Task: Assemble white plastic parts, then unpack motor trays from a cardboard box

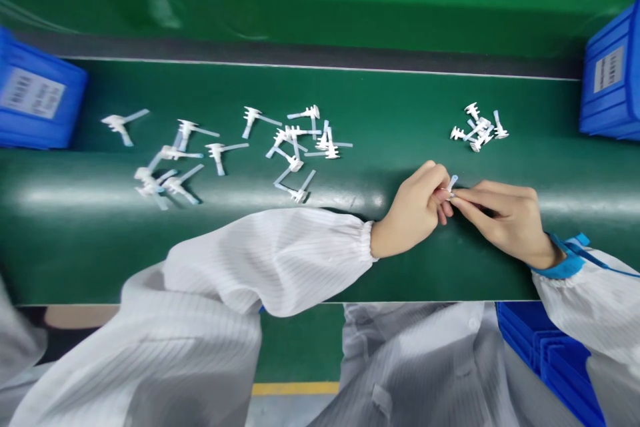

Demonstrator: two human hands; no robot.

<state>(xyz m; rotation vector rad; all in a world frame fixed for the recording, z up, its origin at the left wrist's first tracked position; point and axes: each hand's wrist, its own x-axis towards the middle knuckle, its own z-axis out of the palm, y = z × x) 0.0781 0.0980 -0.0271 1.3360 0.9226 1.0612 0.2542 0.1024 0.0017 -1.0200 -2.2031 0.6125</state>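
Observation:
My left hand (pixel 416 205) is closed, its thumb and fingers pinching a small white plastic fitting (pixel 453 182) with a pale bluish tip that sticks up. From the right, the fingertips of my right hand (pixel 505 217) meet at the same fitting and grip its lower end. Most of that piece is hidden by the fingers. Just beyond my hands lies a small pile of similar white fittings (pixel 481 127). More white fittings with thin translucent tubes (pixel 295 140) are spread to the left, some overlapping.
A labelled blue bin (pixel 40 93) stands at the far left edge and another blue bin (pixel 610 73) at the right. The green work surface (pixel 400 113) ends at a pale rear edge. Blue containers (pixel 550 353) sit below the front edge. A blue wrist strap (pixel 565 265) circles my right wrist.

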